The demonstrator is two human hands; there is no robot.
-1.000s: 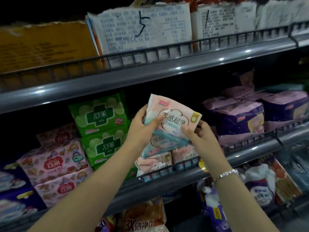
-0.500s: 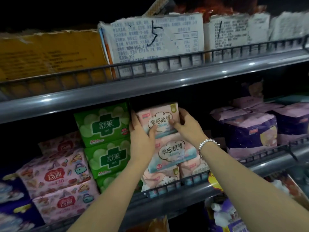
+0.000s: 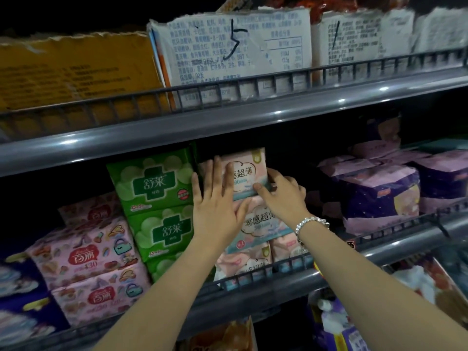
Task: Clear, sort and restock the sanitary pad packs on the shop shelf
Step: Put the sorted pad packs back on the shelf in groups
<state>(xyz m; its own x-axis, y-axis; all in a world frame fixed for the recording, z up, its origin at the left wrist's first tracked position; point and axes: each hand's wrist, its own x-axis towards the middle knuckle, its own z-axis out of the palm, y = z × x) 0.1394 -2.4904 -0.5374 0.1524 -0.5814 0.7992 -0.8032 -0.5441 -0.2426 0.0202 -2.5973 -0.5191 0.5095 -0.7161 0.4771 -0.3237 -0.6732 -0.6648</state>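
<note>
A: Status, top pink pack?

B: Sits at top of the pink stack, mid shelf, just under the upper shelf edge, approx. centre of view. Rests on a second pink pack; more pink packs below that, behind the wire rail.

A: Left hand?

B: Fingers straight and spread, palm flat vs. the left part of the top pack and the pack under it. No curl, nothing gripped; it presses only.

A: Right hand?

B: Fingers bent round the right edge of the top pack, thumb on its front near the lower corner. Grip is closed on that pack. Beaded bracelet on the wrist.

A: Neighbours?

B: Left, touching the pink stack: green packs, stacked. Further left: pink patterned packs, then dark blue packs at the far-left edge. Right, apart from the stack w/ a dark gap between: purple packs.

A: Upper shelf?

B: Yellow carton left; white printed cartons centre and right, one marked "5" by hand, one marked "1".
</note>
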